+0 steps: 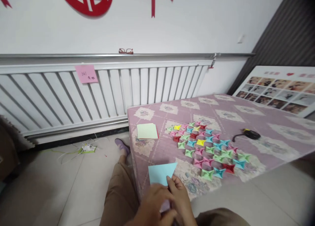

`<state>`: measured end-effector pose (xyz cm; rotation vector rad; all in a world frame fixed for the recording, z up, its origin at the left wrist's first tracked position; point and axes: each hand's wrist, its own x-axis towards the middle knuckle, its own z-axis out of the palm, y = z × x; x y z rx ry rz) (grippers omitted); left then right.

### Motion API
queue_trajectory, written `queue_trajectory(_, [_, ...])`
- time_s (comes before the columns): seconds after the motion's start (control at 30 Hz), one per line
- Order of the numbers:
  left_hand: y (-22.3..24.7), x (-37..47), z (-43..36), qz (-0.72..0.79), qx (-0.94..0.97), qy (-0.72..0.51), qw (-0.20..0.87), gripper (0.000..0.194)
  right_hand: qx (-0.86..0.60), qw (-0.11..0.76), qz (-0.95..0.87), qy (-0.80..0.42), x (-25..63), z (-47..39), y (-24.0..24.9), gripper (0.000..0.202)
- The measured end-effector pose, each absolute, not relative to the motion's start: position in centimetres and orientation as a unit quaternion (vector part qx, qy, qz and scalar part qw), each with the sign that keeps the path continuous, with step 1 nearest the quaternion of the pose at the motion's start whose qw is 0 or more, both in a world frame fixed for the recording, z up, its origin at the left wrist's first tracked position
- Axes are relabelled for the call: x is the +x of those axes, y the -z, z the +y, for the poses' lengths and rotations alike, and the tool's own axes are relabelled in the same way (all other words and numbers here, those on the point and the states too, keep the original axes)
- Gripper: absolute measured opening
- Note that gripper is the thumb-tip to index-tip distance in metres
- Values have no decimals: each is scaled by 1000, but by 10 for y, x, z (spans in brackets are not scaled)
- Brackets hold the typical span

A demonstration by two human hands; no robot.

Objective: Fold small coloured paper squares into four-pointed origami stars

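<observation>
Here we are at the table's [159, 150] near-left corner, right hand [181, 195] pinching a blue sheet [161, 173], left [154, 201] curled over its lower edge, grip too blurred to tell, with dozens of folded pieces [200, 142] done toward the near edge, this one unfinished, and loose sheets [147, 131] unfolded by the left edge.

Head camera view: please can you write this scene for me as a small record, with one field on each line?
right hand: pinches blue paper
left hand: at the paper's lower edge; exact grip unclear
folded pieces: many, in green, pink, blue, yellow and red, spread in rows
paper stack: pale green on top, red edge showing
surface: patterned purple cloth
black coiled item: right of the folded pieces
glasses: on the pipe
pink note: on the radiator
</observation>
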<state>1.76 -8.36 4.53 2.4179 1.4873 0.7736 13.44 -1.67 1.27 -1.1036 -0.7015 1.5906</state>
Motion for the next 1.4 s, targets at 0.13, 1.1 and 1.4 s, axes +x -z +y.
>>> queue_trajectory(0.13, [-19, -2, -61, 533, 778, -332, -7, 35, -459, 525, -281, -659, 132, -18, -9, 34])
queue_trajectory(1.1, [16, -12, -28, 493, 843, -216, 14, 12, -614, 181, -763, -95, 158, -17, 5, 27])
queue_trajectory(1.4, [12, -18, -26, 490, 845, -198, 84, 19, -509, 238, -823, -84, 165, -24, 10, 16])
